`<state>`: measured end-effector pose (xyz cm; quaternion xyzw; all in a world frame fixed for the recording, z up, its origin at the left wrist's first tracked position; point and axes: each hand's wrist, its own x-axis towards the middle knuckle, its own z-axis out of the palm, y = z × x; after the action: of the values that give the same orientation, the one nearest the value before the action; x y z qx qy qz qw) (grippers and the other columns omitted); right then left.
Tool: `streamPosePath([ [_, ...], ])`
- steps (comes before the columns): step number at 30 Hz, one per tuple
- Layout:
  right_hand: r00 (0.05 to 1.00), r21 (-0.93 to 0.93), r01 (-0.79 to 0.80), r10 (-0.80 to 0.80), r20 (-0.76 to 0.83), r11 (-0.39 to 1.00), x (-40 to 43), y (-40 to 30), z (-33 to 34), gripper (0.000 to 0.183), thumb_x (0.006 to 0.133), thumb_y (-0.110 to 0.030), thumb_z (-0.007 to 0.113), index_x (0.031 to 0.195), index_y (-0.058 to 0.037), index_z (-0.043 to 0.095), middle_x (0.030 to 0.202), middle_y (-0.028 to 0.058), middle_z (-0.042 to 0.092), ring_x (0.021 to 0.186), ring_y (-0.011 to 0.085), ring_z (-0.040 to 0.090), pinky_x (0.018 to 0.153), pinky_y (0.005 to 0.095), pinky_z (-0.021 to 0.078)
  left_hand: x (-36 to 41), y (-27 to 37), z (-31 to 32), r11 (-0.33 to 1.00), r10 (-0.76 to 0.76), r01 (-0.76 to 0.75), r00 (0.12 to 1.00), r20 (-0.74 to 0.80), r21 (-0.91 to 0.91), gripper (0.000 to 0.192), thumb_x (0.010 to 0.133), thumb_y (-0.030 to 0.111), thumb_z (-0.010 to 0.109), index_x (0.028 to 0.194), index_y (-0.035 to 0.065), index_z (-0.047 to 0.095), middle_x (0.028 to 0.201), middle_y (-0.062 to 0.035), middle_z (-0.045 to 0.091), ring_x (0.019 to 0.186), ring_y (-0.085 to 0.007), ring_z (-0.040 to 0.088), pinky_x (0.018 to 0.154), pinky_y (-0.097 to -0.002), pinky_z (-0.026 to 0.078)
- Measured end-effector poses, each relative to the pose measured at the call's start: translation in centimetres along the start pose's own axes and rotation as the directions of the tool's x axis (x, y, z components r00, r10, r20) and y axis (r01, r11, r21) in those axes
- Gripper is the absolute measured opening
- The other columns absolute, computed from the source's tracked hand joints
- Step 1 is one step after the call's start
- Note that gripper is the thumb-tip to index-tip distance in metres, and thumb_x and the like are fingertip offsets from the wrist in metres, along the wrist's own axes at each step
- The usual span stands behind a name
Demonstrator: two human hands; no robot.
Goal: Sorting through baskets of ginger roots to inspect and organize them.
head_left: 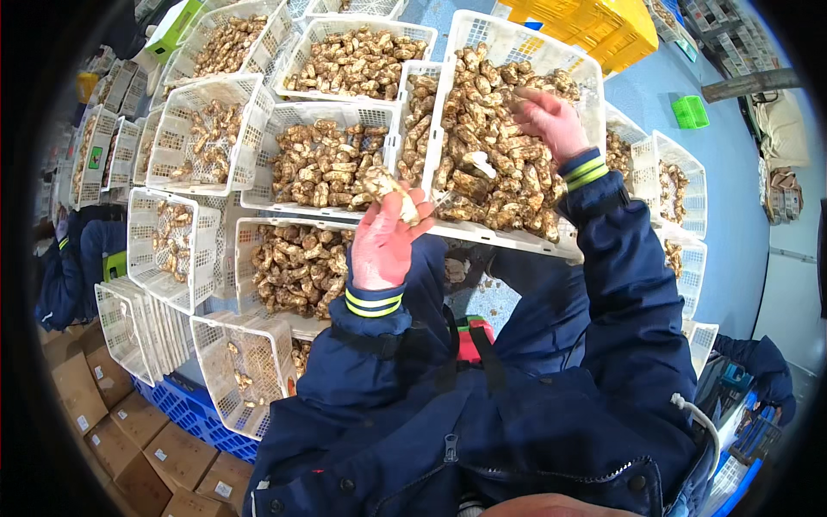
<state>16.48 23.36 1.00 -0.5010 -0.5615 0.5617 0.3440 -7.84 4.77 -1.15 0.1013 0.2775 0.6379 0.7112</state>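
My left hand point(384, 249) is palm up, its fingers around a pale mushroom with brown patches point(391, 192), just left of the large white plastic basket point(440, 139). That basket holds many brown mushrooms point(484, 123), one of them showing a white part point(480, 163). Over its upper right part is my right hand point(549, 119), fingers bent above the mushrooms; whether its fingertips hold one cannot be told. A white basket of similar mushrooms point(326, 165) lies left of my left hand, and another full one point(300, 268) is below it.
More white baskets with mushrooms stand at left, such as one near-sided basket point(203, 136). A yellow crate point(581, 29) is at the top, a small green basket point(689, 112) on the blue floor. Cardboard boxes point(181, 452) lie at lower left. Other people point(762, 368) are at both sides.
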Motion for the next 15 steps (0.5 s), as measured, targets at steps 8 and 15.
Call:
streamPosePath([
  [8, 0.977, -0.924, -0.145, -0.095, -0.19, 0.354, 15.3, 5.2, 4.4, 0.052, 0.079, -0.038, 0.053, 0.125, -0.0152, 0.044, 0.112, 0.0145, 0.056, 0.103, 0.0288, 0.054, 0.088, 0.0373, 0.0422, 3.4, 6.0, -6.2, 0.862, -0.21, 0.142, 0.974, -0.088, -0.486, 0.046, 0.089, 0.04, 0.045, 0.115, 0.0028, 0.049, 0.12, -0.0228, 0.048, 0.114, -0.0319, 0.047, 0.093, -0.0459, 0.041],
  [15, 0.925, -0.76, -0.133, -0.195, -0.325, 0.636, 16.2, 7.3, 3.4, 0.051, 0.073, -0.012, 0.057, 0.123, -0.011, 0.046, 0.096, 0.0138, 0.063, 0.089, 0.0254, 0.06, 0.078, 0.034, 0.047, 4.3, 3.7, -4.8, 0.925, -0.15, 0.203, 0.971, 0.184, -0.322, 0.036, 0.09, 0.025, 0.046, 0.117, 0.0004, 0.046, 0.12, -0.0175, 0.049, 0.11, -0.0273, 0.049, 0.088, -0.0364, 0.043],
])
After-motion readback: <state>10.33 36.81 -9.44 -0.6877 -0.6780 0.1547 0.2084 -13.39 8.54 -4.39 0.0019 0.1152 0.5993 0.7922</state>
